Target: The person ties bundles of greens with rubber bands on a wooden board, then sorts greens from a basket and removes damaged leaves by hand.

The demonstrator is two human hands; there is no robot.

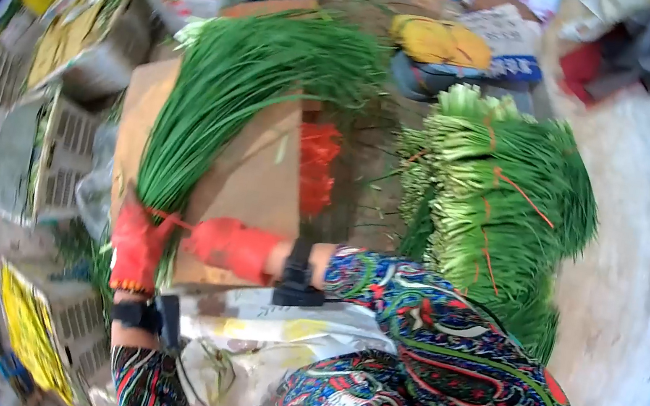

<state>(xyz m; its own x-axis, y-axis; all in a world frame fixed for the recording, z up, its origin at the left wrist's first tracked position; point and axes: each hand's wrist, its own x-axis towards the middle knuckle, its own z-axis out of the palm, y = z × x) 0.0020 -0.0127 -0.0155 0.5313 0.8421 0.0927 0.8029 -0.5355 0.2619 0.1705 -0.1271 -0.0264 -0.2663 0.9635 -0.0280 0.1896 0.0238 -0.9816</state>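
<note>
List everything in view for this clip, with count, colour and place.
long greens: one loose heap, green, on the board
board: one, brown, centre-left
red tie: one, between the hands
orange-red material: one patch, right of the board
tied bundles: several, green with pale ends, stacked on the right
crates: several, whitish, left and top
clear bag: one, beside a left crate
yellow bundle: one, top centre
printed sack: one, white and blue, top
cloth: red and grey, top right; count unclear
left hand: one, red-gloved, at the heap's near end
right hand: one, red-gloved, beside it
wristbands: two, black
sleeves: two, multicoloured
</note>
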